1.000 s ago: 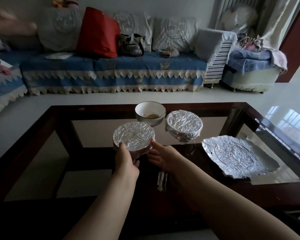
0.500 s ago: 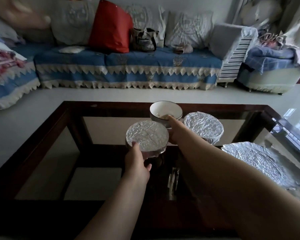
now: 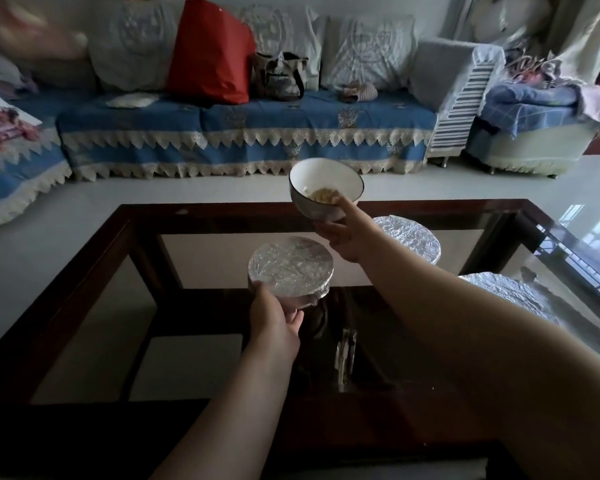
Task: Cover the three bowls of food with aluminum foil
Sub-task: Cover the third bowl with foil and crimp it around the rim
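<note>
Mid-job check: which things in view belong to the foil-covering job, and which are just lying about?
Job:
- uncovered bowl with food, lifted by the right hand
- foil-covered bowl, gripped by the left hand
- second covered bowl on the glass table
- loose foil sheet

Lying about, on the sofa:
- red cushion
- handbag

Dim living room, pale floor (image 3: 84, 233), blue lace-trimmed sofa (image 3: 243, 133), red cushion (image 3: 210, 50), dark glass-topped coffee table (image 3: 94, 271).

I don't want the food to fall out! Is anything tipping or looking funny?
Yes. The open bowl in the right hand is lifted and tilted toward the camera, food near its lower rim. Nothing has spilled.
</note>
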Tool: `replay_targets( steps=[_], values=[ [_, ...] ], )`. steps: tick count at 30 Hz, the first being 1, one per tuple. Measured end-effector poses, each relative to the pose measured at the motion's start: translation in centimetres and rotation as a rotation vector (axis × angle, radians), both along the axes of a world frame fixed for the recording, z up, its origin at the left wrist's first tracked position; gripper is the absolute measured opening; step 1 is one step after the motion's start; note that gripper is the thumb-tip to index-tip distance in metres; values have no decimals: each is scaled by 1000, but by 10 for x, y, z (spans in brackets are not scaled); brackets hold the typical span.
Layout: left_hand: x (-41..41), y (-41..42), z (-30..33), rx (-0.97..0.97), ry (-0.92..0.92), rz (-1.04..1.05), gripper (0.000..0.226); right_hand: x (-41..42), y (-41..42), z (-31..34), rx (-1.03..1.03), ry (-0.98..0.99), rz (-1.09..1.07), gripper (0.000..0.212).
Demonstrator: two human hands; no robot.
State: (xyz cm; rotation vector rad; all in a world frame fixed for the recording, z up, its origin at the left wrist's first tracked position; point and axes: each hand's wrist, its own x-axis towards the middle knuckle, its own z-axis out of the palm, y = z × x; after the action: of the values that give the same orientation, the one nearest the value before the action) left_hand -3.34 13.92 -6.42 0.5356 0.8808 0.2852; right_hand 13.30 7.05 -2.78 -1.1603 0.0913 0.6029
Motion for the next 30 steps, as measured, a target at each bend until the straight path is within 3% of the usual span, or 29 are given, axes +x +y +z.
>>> replay_targets(
  steps=[5, 10, 14, 17, 21, 24, 27, 30],
  values=[
    [-3, -4, -1, 32, -81, -136, 65, -29, -53, 19, 76, 28, 109, 37],
    [-2, -12, -9, 86, -32, -248, 84, -75, -130, 14, -30, 33, 239, 44],
    [-12, -34, -8, 179, 73, -317, 71, -106, -177, -2, -138, 41, 253, 58],
    [-19, -53, -5, 280, 17, -434, 59, -123, -200, -21, -194, 88, 269, 70],
    [-22, -71, -8, 293, -54, -609, 60, -140, -217, -40, -297, 148, 349, 49],
    [-24, -84, -12, 331, -18, -665, 48, -145, -225, -49, -383, 155, 416, 47],
    [-24, -92, -13, 396, 4, -683, 28, -147, -229, -51, -329, 154, 351, 38],
    [-22, -96, -16, 433, 15, -687, 25, -149, -232, -49, -282, 151, 324, 33]
  ],
)
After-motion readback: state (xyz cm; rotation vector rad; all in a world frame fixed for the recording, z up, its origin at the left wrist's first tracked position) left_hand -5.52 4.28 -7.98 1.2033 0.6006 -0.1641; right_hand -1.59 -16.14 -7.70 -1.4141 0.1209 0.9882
